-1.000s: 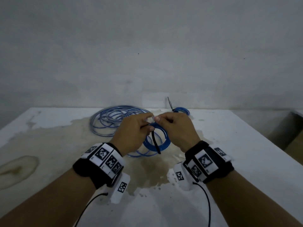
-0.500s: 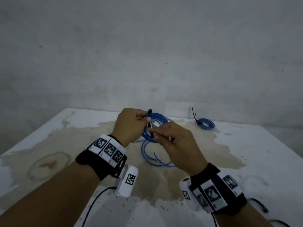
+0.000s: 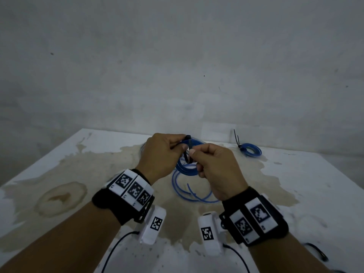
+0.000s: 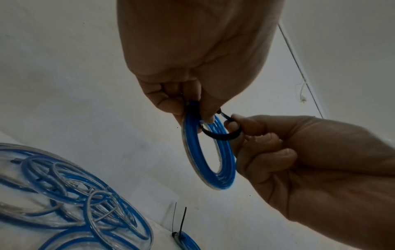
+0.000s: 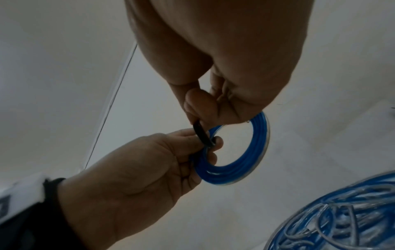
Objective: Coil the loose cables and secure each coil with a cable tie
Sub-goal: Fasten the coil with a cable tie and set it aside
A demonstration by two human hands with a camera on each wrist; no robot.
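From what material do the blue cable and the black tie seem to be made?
Blue cable coil: probably a blue core in clear glossy plastic, since its rim looks transparent and shiny. Black cable tie: likely matte, nylon-like plastic; it is a thin flat band bent into a smooth loop. Neither is certain from appearance alone.

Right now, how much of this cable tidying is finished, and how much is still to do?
One small tied coil already lies at the table's far edge, its tie tails sticking up. In hand: the left hand holds a second blue coil while the right hand pinches a black cable tie looped round it, not yet pulled snug. Left: the loose cable pile remains uncoiled.
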